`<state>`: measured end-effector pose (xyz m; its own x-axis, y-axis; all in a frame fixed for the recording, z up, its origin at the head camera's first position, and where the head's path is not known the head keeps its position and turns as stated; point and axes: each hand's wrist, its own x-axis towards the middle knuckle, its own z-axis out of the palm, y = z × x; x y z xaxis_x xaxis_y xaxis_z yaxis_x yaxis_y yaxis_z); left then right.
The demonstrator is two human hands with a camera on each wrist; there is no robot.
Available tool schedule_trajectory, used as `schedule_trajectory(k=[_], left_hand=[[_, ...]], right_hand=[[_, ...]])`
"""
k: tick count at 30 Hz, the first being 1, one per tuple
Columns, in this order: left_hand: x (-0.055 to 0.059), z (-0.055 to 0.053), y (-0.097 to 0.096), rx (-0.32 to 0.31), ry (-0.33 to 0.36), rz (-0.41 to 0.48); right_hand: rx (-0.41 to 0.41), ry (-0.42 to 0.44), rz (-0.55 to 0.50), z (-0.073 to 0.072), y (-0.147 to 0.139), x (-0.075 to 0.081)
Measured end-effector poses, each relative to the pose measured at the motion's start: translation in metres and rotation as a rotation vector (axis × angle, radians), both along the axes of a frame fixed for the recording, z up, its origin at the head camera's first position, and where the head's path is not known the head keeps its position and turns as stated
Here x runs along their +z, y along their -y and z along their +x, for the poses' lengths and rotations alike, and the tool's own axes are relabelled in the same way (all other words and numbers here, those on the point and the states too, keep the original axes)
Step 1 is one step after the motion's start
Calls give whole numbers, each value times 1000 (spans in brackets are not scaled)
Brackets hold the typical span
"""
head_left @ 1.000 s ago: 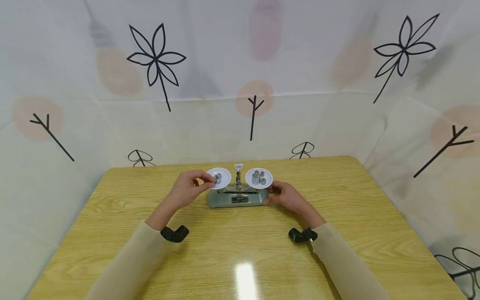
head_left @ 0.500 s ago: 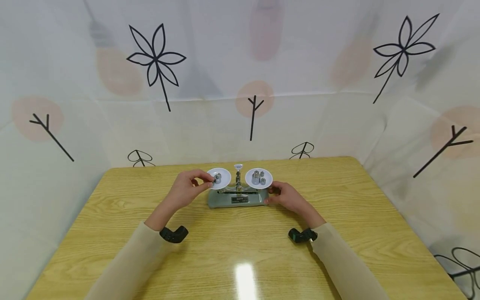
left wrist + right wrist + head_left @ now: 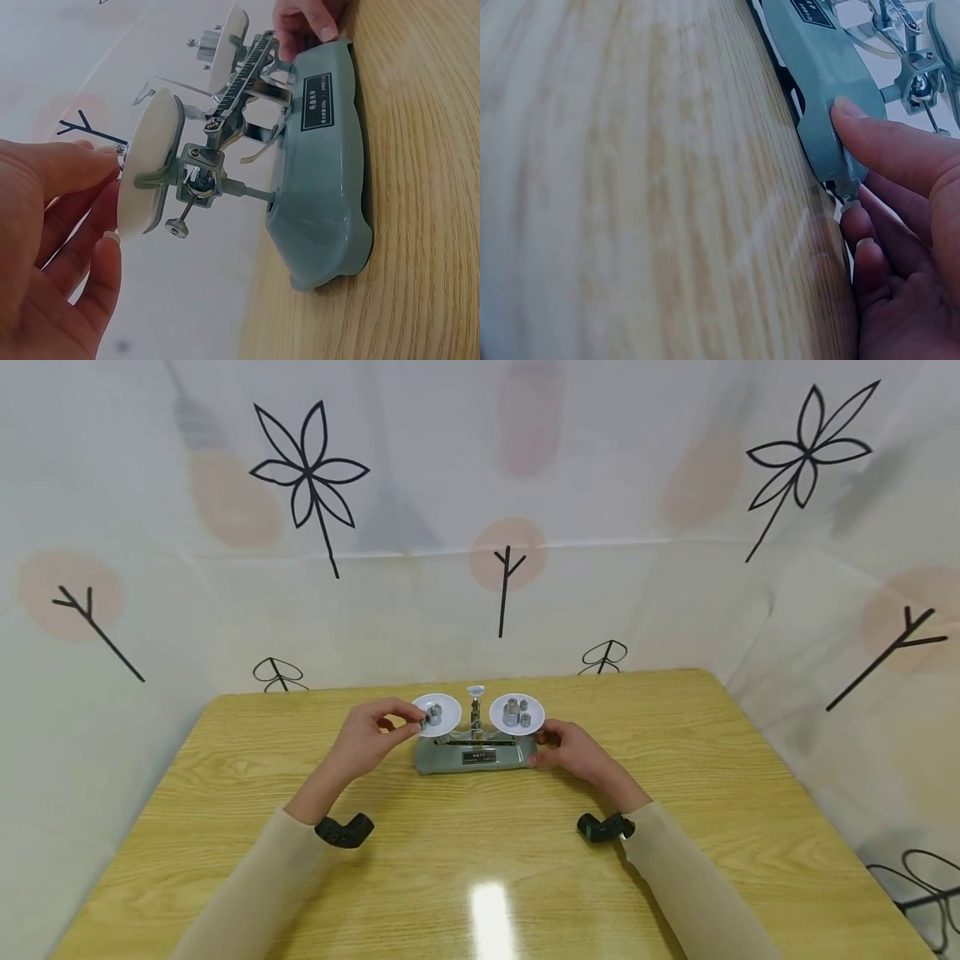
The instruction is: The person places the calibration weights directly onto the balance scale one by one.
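Note:
A grey-green balance scale [image 3: 450, 760] with two white pans stands on the table. My left hand [image 3: 367, 737] is at the left pan [image 3: 451, 703], its thumb and finger pinching a small metal weight [image 3: 423, 724] by the pan's near-left edge. A larger metal weight [image 3: 435, 714] sits on that pan beside it. In the left wrist view the pan mostly hides the pinched weight. Several metal weights [image 3: 512, 713] stand on the right pan [image 3: 536, 704]. My right hand [image 3: 907, 225] grips the right end of the base, thumb on the front and fingers curled behind.
The scale stands near the back of the wood-grain table [image 3: 480, 835]. A pale cloth [image 3: 420, 610] with printed plants hangs behind and at the sides. Dark cameras [image 3: 345, 831] are strapped to both wrists.
My left fingertips have drawn slightly left, and the small weight between them now shows apart from the larger one. The right hand keeps its hold on the base. The head view has shifted slightly.

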<state>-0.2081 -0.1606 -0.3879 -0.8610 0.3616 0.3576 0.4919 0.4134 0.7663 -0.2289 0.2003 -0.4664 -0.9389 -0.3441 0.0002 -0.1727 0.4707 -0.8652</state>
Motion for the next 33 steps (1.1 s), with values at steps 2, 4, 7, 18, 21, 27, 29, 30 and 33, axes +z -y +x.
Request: schedule_trajectory(k=[2,4,7,18,21,27,29,30,33], left_hand=[[0,1,1,-2,-2,18],[0,2,2,-2,-5,35],[1,4,2,-5,-9,51],[-2,10,4,9,6,94],[-4,11,7,20,14,96],[-12,13,14,45,51,91],[-15,15,16,52,70,90],[-16,15,17,56,78,87],[-7,26,13,49,96,77]], right_hand=[[3,0,3,0,0,0],[3,-1,11,1,1,1],[2,-5,20,1,1,2],[4,-9,27,3,-4,3],[-2,-8,32,5,-6,4],[-4,-42,24,5,-5,3],[-1,-60,22,5,-4,3],[-3,-69,20,5,-4,3],[-24,-82,26,5,-6,6]])
